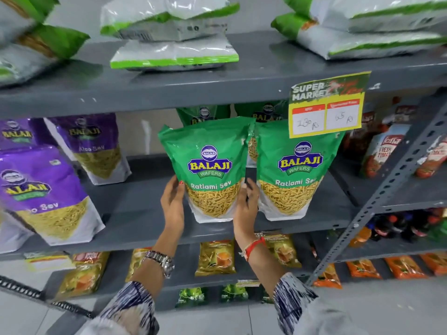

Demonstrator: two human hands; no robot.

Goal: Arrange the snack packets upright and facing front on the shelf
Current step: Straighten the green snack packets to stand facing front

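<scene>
Both my hands steady a green snack packet on the grey metal shelf [135, 213].

The glossy green packet [210, 170] stands upright, front out, sev sticks printed across its lower part, a twin packet [298, 170] just to its right and purple packets [43, 194] far left. My left hand [173, 204] and right hand [245, 205] clasp its lower edges, fingers [249, 187] curled loosely around the sides.

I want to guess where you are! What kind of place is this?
Most likely a grocery shop or supermarket. Grey metal shelves hold rows of the same snack packets, like the green Ratlami Sev packet between the left hand and right hand, and a price tag reads "Super Market".
</scene>
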